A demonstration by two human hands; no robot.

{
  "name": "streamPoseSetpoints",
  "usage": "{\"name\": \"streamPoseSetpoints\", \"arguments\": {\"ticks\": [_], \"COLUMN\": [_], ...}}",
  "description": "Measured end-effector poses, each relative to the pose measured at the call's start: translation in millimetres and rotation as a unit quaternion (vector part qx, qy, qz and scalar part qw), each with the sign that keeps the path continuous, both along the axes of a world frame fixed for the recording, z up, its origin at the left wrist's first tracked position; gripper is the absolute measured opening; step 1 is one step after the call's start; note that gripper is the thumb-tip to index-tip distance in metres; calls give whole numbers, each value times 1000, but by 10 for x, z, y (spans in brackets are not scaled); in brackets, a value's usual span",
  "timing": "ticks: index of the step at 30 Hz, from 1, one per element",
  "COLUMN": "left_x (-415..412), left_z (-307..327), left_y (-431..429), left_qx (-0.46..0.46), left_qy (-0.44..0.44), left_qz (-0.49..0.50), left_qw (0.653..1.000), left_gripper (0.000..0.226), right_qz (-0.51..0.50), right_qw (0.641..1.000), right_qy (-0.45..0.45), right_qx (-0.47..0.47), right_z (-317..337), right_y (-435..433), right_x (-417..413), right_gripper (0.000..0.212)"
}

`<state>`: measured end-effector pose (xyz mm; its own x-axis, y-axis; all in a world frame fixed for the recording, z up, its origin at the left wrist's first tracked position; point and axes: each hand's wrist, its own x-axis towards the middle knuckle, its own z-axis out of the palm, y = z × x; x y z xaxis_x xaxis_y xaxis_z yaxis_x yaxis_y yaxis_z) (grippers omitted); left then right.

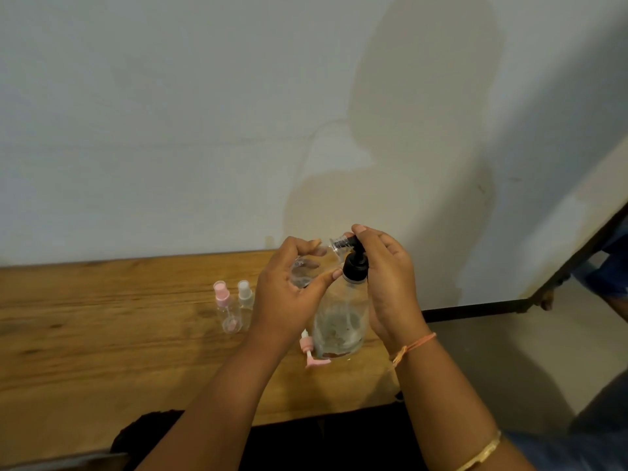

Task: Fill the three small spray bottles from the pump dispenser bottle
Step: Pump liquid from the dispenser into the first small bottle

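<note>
A clear pump dispenser bottle (pixel 339 321) with a black pump head (pixel 355 265) stands on the wooden table (pixel 102 334). My right hand (pixel 390 283) wraps around its upper part, fingers over the pump head. My left hand (pixel 289 294) grips a small clear spray bottle (pixel 304 266), tilted with its open neck against the black nozzle. Its pink spray cap (pixel 311 351) lies on the table beside the big bottle. Two more small spray bottles stand at the left, one with a pink cap (pixel 224 309) and one with a white cap (pixel 245 302).
The table runs along a pale wall, and its right end is just past the dispenser bottle. Grey floor lies to the right, where another person's hand (pixel 545 302) and blue clothing show at a dark frame edge.
</note>
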<state>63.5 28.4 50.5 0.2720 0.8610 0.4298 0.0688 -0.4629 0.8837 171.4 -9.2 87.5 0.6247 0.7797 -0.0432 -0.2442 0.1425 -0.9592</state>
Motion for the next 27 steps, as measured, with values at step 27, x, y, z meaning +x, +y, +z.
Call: {"name": "streamPoseSetpoints", "arguments": {"ticks": [27], "left_x": [-98], "left_z": [-1], "left_y": [47], "left_qx": [-9], "left_qy": [57], "left_qz": [-6], "left_qw": [998], "left_gripper": [34], "right_qz": [32], "right_qw": [991], "right_qy": [-118], "right_qx": [-52], "right_z": [-20], "right_y": [-12], "right_x": [13], "right_gripper": [24]}}
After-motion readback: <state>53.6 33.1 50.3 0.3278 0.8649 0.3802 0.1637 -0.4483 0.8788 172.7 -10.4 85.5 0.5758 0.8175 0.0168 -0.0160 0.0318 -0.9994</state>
